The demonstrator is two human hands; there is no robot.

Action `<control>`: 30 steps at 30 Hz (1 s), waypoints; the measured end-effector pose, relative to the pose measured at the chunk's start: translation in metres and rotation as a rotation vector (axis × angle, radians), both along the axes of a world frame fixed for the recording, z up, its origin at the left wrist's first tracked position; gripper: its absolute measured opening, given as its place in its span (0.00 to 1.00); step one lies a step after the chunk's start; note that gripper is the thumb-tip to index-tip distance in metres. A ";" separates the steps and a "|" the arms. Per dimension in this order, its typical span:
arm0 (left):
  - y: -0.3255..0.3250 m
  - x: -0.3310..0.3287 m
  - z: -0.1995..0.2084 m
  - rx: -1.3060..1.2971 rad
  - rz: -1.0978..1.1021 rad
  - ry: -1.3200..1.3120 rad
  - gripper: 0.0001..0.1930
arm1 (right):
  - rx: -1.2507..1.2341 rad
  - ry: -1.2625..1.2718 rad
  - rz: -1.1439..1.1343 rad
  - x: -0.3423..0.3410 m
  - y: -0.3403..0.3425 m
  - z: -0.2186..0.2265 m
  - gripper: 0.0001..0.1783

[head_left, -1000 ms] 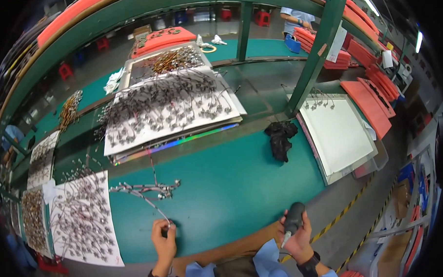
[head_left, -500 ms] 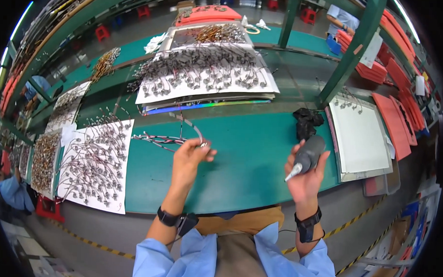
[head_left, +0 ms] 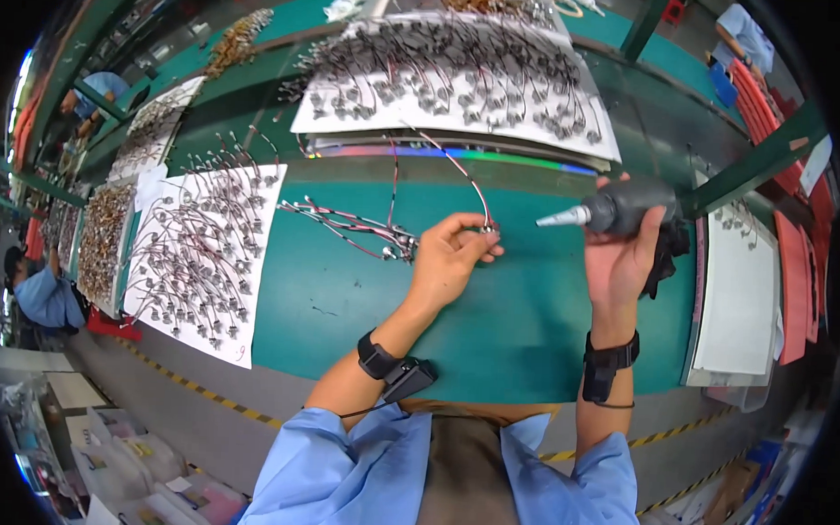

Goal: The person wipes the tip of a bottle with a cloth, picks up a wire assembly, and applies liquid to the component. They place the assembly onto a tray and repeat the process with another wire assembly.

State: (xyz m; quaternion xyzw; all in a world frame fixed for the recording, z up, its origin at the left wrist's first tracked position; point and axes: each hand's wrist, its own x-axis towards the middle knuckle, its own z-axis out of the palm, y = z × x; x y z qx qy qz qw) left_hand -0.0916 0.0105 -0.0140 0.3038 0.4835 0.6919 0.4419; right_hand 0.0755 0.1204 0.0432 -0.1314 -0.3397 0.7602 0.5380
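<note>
My left hand (head_left: pixel 449 265) is closed in a pinch on a small wired component (head_left: pixel 487 230), whose thin red, black and white leads (head_left: pixel 464 169) arch up and away over the bench. My right hand (head_left: pixel 618 269) is wrapped round a dark grey squeeze bottle (head_left: pixel 633 207). The bottle lies nearly level, and its pale pointed nozzle (head_left: pixel 564 217) faces left, a short way from the component and apart from it. Just left of my left hand, a loose bunch of wired components (head_left: pixel 347 225) lies on the green bench top (head_left: pixel 343 343).
White sheets carrying many wired components lie at left (head_left: pixel 198 264) and on a raised stack at the back (head_left: pixel 369 122). Behind the bottle is a crumpled black item (head_left: pixel 665 260). A white board (head_left: pixel 741 292) and a green post (head_left: pixel 766 159) stand at right. Co-workers sit at far left.
The view has shifted. The bottle has turned from pointing down-left to pointing left, nearly level. My two hands are closer together, with the nozzle nearer the pinched component.
</note>
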 end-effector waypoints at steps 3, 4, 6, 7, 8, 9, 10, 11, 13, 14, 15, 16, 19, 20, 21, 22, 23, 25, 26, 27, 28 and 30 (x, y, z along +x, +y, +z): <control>-0.009 0.004 0.004 -0.005 0.006 -0.017 0.10 | 0.069 -0.108 -0.026 -0.013 0.000 -0.006 0.33; -0.009 0.002 0.007 0.022 0.022 -0.027 0.09 | 0.120 -0.156 -0.037 -0.016 0.000 -0.006 0.33; -0.009 0.002 0.014 0.033 0.039 -0.053 0.09 | 0.182 -0.222 -0.071 -0.017 -0.001 -0.003 0.34; -0.010 0.003 0.018 0.052 0.055 -0.055 0.09 | 0.262 -0.270 -0.097 -0.017 -0.001 -0.001 0.35; -0.011 0.003 0.021 0.071 0.073 -0.057 0.09 | 0.343 -0.317 -0.120 -0.017 -0.001 0.000 0.36; -0.012 0.002 0.023 0.091 0.092 -0.054 0.09 | 0.331 -0.328 -0.113 -0.018 -0.002 0.002 0.36; -0.013 0.002 0.023 0.078 0.097 -0.063 0.09 | 0.372 -0.346 -0.124 -0.017 -0.004 0.004 0.37; -0.014 0.001 0.024 0.081 0.102 -0.059 0.10 | 0.415 -0.364 -0.138 -0.017 -0.006 0.007 0.38; -0.015 -0.001 0.023 0.088 0.112 -0.049 0.10 | 0.451 -0.389 -0.147 -0.018 -0.009 0.007 0.39; -0.015 -0.001 0.021 0.081 0.115 -0.055 0.10 | 0.490 -0.384 -0.170 -0.019 -0.011 0.008 0.39; -0.015 -0.002 0.020 0.066 0.125 -0.032 0.10 | 0.529 -0.378 -0.194 -0.020 -0.013 0.008 0.39; -0.015 -0.002 0.019 0.051 0.134 -0.008 0.10 | 0.570 -0.370 -0.218 -0.021 -0.014 0.008 0.39; -0.016 -0.003 0.017 0.045 0.142 0.015 0.10 | 0.457 -0.369 -0.225 -0.024 -0.015 0.005 0.39; -0.017 -0.003 0.017 0.055 0.140 0.017 0.10 | 0.401 -0.365 -0.231 -0.024 -0.016 0.004 0.39; -0.018 -0.002 0.017 0.064 0.138 0.020 0.10 | 0.402 -0.368 -0.228 -0.025 -0.017 0.005 0.39; -0.019 -0.002 0.018 0.063 0.140 0.016 0.10 | 0.418 -0.373 -0.226 -0.026 -0.017 0.006 0.39; -0.019 -0.002 0.019 0.070 0.139 0.014 0.10 | 0.433 -0.378 -0.224 -0.027 -0.018 0.007 0.39; -0.018 -0.001 0.022 0.087 0.136 0.010 0.10 | 0.453 -0.385 -0.217 -0.028 -0.018 0.007 0.39; -0.018 -0.002 0.023 0.088 0.139 0.006 0.10 | 0.478 -0.386 -0.244 -0.027 -0.020 0.005 0.39; -0.017 -0.002 0.023 0.088 0.126 0.011 0.10 | 0.503 -0.388 -0.271 -0.026 -0.021 0.002 0.39; -0.017 -0.002 0.023 0.088 0.113 0.017 0.10 | 0.528 -0.389 -0.299 -0.025 -0.023 -0.001 0.39; -0.018 -0.003 0.023 0.084 0.102 0.021 0.10 | 0.553 -0.390 -0.320 -0.021 -0.025 -0.008 0.39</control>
